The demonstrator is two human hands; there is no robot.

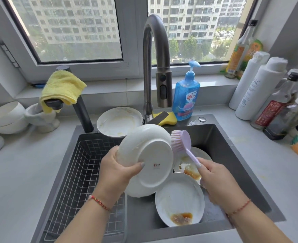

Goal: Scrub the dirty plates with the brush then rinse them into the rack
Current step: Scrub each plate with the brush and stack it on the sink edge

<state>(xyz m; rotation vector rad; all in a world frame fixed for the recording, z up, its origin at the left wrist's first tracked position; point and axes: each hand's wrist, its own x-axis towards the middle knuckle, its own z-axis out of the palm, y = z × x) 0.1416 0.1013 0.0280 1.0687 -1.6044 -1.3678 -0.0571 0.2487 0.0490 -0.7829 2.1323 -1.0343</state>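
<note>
While left hand [115, 170] grips plate [151, 158], brush [180, 142] touches.

The sink [223, 142] is set into the bench [18, 172], below the window [71, 28]. The wire rack [78, 172] fills its left part. To the right of the rack, two dirty plates [179, 199] lie in the basin, one behind the other. Another plate [119, 121] rests on the sink's back rim, left of the tap [155, 67]. The soap bottle [186, 97] stands right of the tap, a sponge [164, 118] between them. Above the basin the left hand [115, 171] holds an upturned plate [146, 160]; the brush [181, 141], in the right hand [218, 183], touches its right edge.
</note>
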